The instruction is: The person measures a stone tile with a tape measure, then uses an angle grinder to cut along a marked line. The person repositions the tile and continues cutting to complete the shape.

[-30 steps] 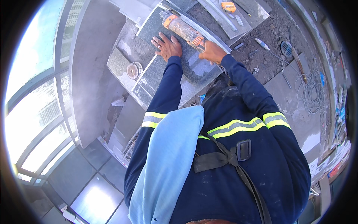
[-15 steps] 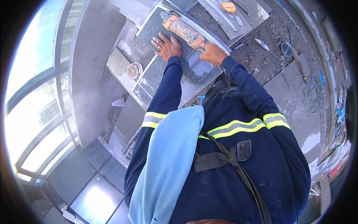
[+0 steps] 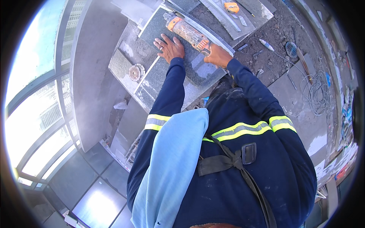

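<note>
My right hand (image 3: 218, 56) is closed around the rear handle of a dusty orange angle grinder (image 3: 189, 33). The tool's head points to the far left and lies over the far edge of a grey stone slab (image 3: 152, 33); its disc is mostly hidden. Fingers spread, my left hand (image 3: 170, 48) presses flat on the slab, left of the grinder and apart from it. Nearer and to the left, a round segmented grinding disc (image 3: 136, 72) rests on a rough slab (image 3: 121, 64).
An orange tape measure (image 3: 232, 7) lies on slabs at the far right. A cable connector (image 3: 267, 45), a round drain grate (image 3: 291, 50) and a coiled cable (image 3: 316, 93) are on the ground to the right. A pale curved wall (image 3: 97, 72) stands left.
Hardly anything differs. My left hand and the grinder sit a few pixels farther left, and both hands keep their places on slab and handle.
</note>
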Demonstrator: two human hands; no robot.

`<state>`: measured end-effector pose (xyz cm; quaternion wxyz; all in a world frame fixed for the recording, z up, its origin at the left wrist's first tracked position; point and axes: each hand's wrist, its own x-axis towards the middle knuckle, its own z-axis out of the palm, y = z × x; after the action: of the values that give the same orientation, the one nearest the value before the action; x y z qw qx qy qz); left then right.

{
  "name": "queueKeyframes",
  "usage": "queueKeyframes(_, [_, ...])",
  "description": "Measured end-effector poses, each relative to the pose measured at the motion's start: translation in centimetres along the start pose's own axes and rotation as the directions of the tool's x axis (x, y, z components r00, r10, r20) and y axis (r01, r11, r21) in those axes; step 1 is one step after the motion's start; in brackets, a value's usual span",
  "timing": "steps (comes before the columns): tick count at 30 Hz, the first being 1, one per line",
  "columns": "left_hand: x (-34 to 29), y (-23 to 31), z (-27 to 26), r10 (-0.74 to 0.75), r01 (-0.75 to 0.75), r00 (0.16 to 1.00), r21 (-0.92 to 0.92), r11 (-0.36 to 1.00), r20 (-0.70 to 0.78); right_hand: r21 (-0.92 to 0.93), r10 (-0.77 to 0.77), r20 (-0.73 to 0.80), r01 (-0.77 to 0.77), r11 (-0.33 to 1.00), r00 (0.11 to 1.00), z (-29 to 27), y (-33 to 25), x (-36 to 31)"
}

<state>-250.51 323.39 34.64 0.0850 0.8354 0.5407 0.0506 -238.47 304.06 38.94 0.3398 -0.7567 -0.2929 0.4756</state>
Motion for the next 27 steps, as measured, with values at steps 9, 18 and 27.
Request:
queueKeyframes(9, [-0.1,0.0,0.1,0.006,-0.006,1.0,-0.004,1.0,-0.013,-0.005,0.017,0.037,-0.016,1.0,0.999,-0.1,-0.3,0.4])
queueKeyframes(18, [0.0,0.3,-0.1,-0.01,0.01,1.0,-0.007,1.0,-0.001,-0.001,0.004,-0.001,-0.004,1.0,1.0,-0.1,0.1,-0.6])
queueKeyframes(27, [-0.1,0.2,-0.1,-0.004,0.004,1.0,-0.002,1.0,-0.01,0.05,-0.016,-0.004,0.016,0.999,1.0,0.3,0.4,0.3])
